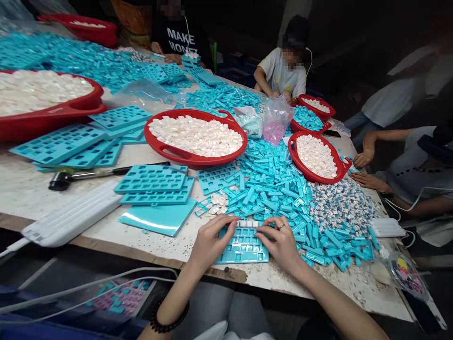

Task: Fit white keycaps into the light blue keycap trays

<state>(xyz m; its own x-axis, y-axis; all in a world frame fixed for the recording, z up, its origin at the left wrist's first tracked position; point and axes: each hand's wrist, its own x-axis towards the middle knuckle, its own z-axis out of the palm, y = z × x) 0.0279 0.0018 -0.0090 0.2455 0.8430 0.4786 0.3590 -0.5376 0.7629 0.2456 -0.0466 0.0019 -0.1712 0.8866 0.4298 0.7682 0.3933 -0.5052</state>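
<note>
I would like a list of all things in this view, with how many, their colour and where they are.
Oval trays with handles: six, red, on the table; five hold white pieces, one turquoise pieces.
Stacked slotted trays: many, turquoise, left of the hands.
Loose strips: many, turquoise, heaped at centre right.
Mixed pieces: many, white and blue, heaped at right.
Hammer: one, black, at left.
Plastic bag: one, clear with pink contents, beyond the centre.
Phone: one, black, at far right.
Co-workers: four, around the far and right sides.
Slotted tray under the hands: one, turquoise, near edge.
Left hand: one, on that tray.
Right hand: one, on that tray.
</note>
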